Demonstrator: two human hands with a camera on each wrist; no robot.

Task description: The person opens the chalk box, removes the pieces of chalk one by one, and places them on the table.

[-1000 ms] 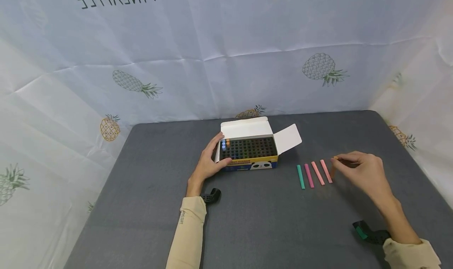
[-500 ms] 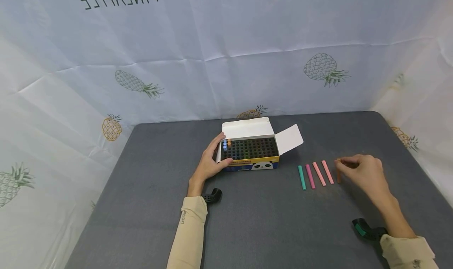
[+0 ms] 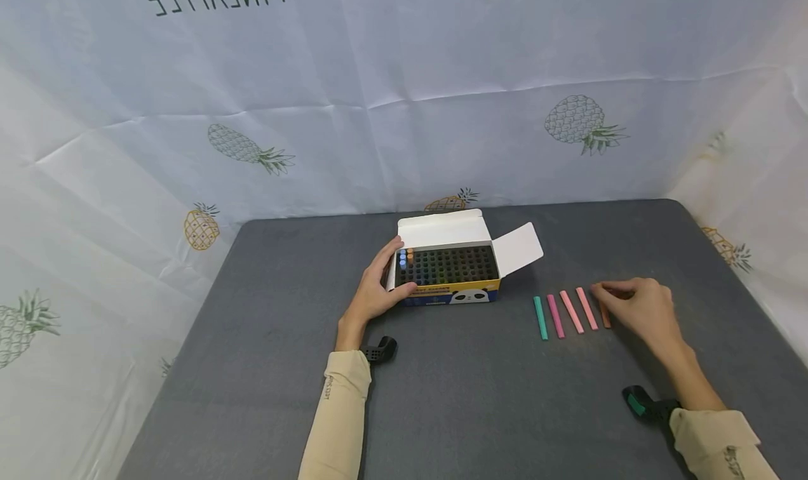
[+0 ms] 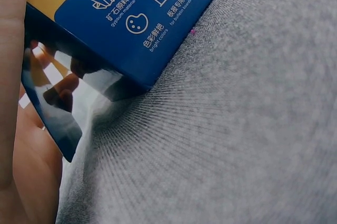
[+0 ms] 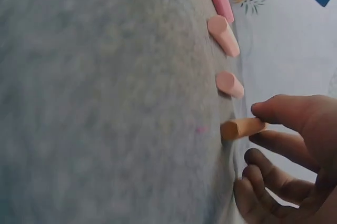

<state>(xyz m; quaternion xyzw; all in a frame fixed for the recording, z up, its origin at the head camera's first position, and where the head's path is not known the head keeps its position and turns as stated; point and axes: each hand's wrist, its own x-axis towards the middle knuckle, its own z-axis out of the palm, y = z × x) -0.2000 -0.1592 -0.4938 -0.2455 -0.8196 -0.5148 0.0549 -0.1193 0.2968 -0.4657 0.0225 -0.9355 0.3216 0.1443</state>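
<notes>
Nearest, at the bottom of the head view, are two beige sleeves, the right one [image 3: 716,441] and the left one [image 3: 334,413], each with a black wrist camera by its cuff, the right [image 3: 647,404] and the left [image 3: 381,350].

Beyond the right cuff, the right hand [image 3: 640,311] is nearly closed at the fingertips, pinching an orange-brown chalk stick [image 5: 245,128] by its far end between thumb and index finger; the other fingers curl loosely, clear of it. The stick reaches out from under the fingertips, its near end at the grey cloth [image 3: 492,396]; whether it lies wholly flat is hard to tell. Just beside it, away from the palm, runs a row of separate sticks: two light pink ones [image 3: 586,308] [image 3: 571,311], a magenta one [image 3: 555,316] and a teal one [image 3: 541,318].

Farther left, the left hand [image 3: 372,294] grips the left end of a chalk box [image 3: 435,292], thumb on the front, fingers spread around the side. Inside, blue sticks [image 3: 402,258] and orange sticks [image 3: 410,253] stand in the left columns of a black rack [image 3: 467,262]. A white side flap [image 3: 517,249] juts right, and the lid [image 3: 442,231] leans back. Behind hangs a pale pineapple-print sheet [image 3: 379,45].
</notes>
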